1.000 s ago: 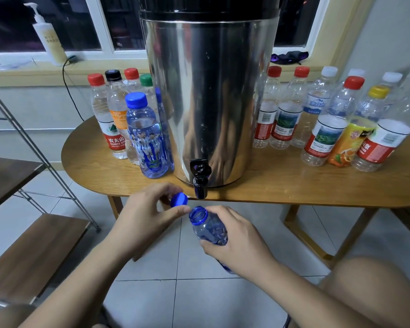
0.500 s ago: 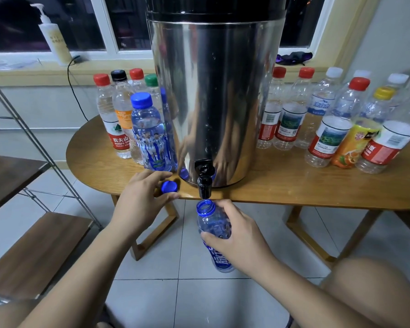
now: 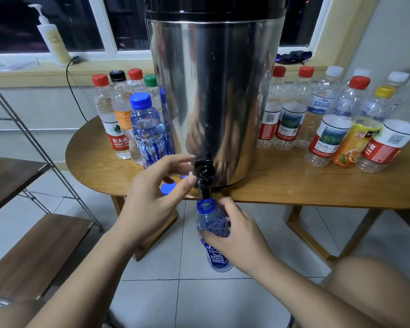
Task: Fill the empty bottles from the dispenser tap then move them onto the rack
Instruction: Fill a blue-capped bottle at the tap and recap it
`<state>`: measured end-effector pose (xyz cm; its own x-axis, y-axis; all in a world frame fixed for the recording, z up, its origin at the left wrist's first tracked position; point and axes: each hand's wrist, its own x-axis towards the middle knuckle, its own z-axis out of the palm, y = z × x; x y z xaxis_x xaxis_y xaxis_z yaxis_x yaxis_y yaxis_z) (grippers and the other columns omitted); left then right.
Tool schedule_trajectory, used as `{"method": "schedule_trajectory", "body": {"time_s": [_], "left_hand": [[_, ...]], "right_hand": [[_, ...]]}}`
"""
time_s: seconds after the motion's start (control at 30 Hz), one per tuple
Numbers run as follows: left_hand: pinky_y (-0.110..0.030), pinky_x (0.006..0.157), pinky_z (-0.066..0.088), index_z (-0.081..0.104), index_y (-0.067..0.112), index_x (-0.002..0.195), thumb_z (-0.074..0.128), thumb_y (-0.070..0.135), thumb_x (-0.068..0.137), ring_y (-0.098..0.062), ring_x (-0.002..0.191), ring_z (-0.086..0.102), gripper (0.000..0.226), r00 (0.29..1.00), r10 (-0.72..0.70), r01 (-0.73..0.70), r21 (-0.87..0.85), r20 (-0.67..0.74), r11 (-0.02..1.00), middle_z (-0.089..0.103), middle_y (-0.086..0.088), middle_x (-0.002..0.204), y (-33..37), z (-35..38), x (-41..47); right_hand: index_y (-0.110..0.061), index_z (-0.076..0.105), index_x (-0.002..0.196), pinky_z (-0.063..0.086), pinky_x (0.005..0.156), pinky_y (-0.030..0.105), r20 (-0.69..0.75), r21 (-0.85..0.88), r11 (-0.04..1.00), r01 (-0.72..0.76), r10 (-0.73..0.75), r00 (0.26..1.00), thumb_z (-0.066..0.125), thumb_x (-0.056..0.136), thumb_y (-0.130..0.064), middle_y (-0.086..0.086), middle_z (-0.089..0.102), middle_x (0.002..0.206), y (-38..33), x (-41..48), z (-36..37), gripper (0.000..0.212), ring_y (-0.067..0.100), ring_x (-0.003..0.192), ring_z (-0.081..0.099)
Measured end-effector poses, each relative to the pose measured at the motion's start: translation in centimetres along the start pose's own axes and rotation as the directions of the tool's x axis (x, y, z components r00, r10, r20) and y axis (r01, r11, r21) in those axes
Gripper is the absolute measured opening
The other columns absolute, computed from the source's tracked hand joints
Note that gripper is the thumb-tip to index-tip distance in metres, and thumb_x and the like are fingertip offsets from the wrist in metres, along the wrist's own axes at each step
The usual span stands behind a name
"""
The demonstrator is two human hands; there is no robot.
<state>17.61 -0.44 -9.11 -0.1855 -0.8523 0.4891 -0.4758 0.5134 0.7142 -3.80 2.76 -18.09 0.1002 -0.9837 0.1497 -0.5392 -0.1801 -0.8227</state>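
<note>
Steel fills most of the view: a tall, polished cylindrical dispenser [image 3: 213,102] stands on an oval wood-grain table [image 3: 294,185], its mirror skin bending the reflections. Low on its front juts a glossy black plastic tap [image 3: 204,178], a lever above and a short round spout pointing down past the table edge.

The right hand [image 3: 237,235] is wrapped round the shoulder of a clear, blue-tinted bottle [image 3: 211,223] and holds it upright below the table edge. Its uncapped, threaded blue neck sits just under the spout. The bottle wall is thin and faceted, with a blue printed label lower down.

The left hand [image 3: 156,197] is spread wide and holds nothing. Its forefinger and thumb reach toward the tap, and whether either tip touches the plastic is hard to tell. Behind its knuckles a round blue cap [image 3: 168,188] lies on the table near the edge.

A capped blue bottle [image 3: 147,131] with a picture label stands left of the dispenser among other capped bottles. To the right, clear ribbed bottles [image 3: 327,140] cluster with red, white and yellow caps. At the far left is a rack [image 3: 33,247] with a thin metal frame and flat brown wooden shelves.
</note>
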Motion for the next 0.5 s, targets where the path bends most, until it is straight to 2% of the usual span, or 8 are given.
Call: {"method": "schedule_trajectory", "body": {"time_s": [0.17,0.23,0.37,0.5], "left_hand": [[-0.034,0.095,0.056,0.063,0.032,0.142,0.086,0.02,0.091,-0.015,0.121,0.069,0.057,0.998,0.042,-0.041,-0.018,0.054,0.999,0.075,0.015,0.12,0.9,1.0,0.1],[-0.032,0.093,0.057,0.063,0.032,0.14,0.086,0.016,0.09,-0.014,0.121,0.069,0.057,0.996,0.069,-0.068,-0.017,0.051,0.998,0.074,0.018,0.119,1.2,1.3,0.1],[-0.018,0.088,0.052,0.061,0.038,0.133,0.086,0.013,0.09,-0.008,0.118,0.068,0.056,0.994,0.107,-0.108,0.021,0.022,0.994,0.071,0.024,0.117,1.7,1.6,0.1],[-0.019,0.083,0.052,0.063,0.033,0.131,0.085,0.014,0.091,-0.011,0.11,0.068,0.049,0.989,0.146,-0.145,0.093,-0.002,0.985,0.071,0.019,0.115,1.5,1.8,0.1]], "right_hand": [[-0.054,0.048,0.126,0.062,0.093,0.039,0.01,0.004,1.0,-0.012,0.012,1.0,0.089,0.081,-0.046,-0.029,0.066,0.122,-0.1,0.1,0.1,0.061,0.002,0.111,0.067],[-0.052,0.049,0.127,0.062,0.092,0.039,0.013,0.005,1.0,-0.013,0.013,1.0,0.089,0.081,-0.046,-0.027,0.067,0.122,0.0,0.1,0.1,0.061,0.004,0.11,0.068],[-0.049,0.049,0.127,0.062,0.092,0.039,0.012,0.002,1.0,-0.001,0.001,1.0,0.089,0.082,-0.044,-0.025,0.067,0.122,0.1,0.1,0.2,0.061,0.006,0.111,0.068],[-0.049,0.05,0.127,0.063,0.091,0.037,0.01,-0.004,1.0,0.004,-0.004,1.0,0.09,0.082,-0.043,-0.026,0.066,0.122,0.2,0.1,0.2,0.061,0.005,0.111,0.067]]}}
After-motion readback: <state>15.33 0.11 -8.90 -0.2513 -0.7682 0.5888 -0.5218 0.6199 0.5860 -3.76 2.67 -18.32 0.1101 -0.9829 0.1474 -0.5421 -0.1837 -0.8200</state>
